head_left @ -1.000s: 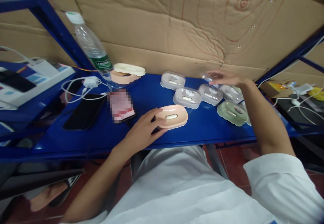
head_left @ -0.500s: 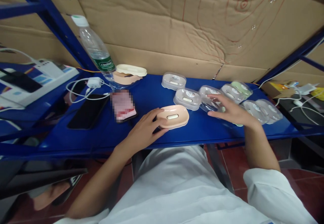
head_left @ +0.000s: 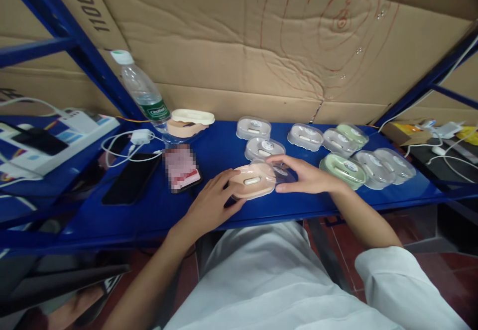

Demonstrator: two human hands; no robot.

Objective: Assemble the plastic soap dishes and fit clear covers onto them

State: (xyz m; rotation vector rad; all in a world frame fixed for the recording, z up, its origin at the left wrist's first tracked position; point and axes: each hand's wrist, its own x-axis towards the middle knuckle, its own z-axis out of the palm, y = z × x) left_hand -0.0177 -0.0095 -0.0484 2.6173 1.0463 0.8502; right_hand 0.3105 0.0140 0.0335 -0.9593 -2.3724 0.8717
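In the head view, my left hand (head_left: 214, 198) grips the left end of a peach oval dish (head_left: 266, 183) with a small white bar-shaped piece in its middle. My right hand (head_left: 304, 175) holds a clear plastic lid (head_left: 283, 171) between thumb and fingers. Tilted, the lid reaches over the right end of the dish; whether they touch is hard to tell. Just behind them stands a grey oval dish (head_left: 263, 149) under a clear cover with a round sticker. To the right of my right hand lies a covered green dish (head_left: 345, 170).
More covered grey dishes (head_left: 306, 137) stand along the blue shelf (head_left: 224, 146). At the left are a water bottle (head_left: 145, 93), stacked peach and cream parts (head_left: 188, 123), a phone (head_left: 182, 168), a black phone (head_left: 130, 180) and a white charger (head_left: 140, 137). Cardboard (head_left: 209, 36) walls the back.
My right hand has carried the clear lid leftward from among the covered dishes to the peach dish. My left hand keeps its grip on the dish. The camera view has tilted slightly upward.
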